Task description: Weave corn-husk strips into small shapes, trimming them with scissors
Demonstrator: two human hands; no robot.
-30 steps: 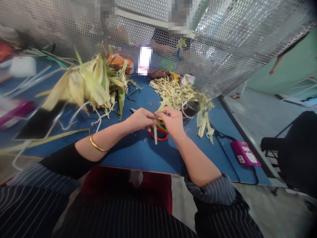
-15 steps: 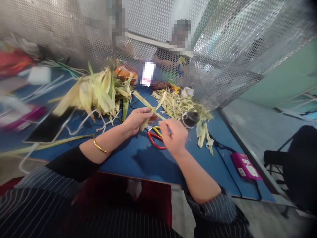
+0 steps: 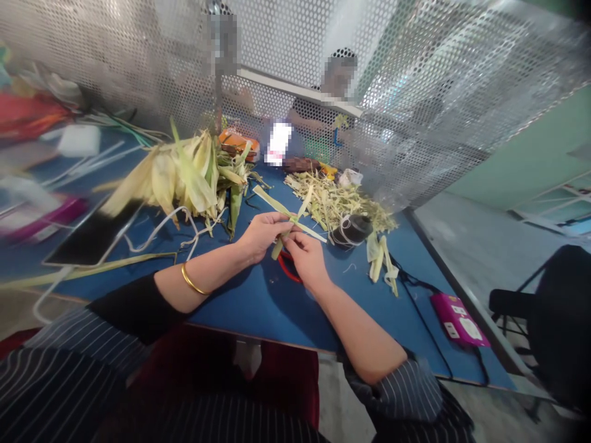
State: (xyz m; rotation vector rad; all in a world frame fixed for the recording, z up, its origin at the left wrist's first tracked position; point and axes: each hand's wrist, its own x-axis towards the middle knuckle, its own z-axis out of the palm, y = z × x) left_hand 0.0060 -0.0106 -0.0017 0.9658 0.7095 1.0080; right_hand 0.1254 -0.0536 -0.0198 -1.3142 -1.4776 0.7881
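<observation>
We see blur at nine o'clock, a glaring pixelated screen (image 3: 278,143) near twelve, soft shadows on the desk (image 3: 235,304).

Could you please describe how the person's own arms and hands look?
The left hand and right hand are bare. The left arm has a gold bangle, a black sleeve section and a pinstriped sleeve. The right arm has a rolled, pinstriped grey-blue cuff.

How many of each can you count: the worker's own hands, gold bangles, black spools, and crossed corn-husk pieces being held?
Left hand and right hand: 2
Gold bangle: 1
Black spool: 1
Crossed corn-husk piece: 1
Total: 5
</observation>
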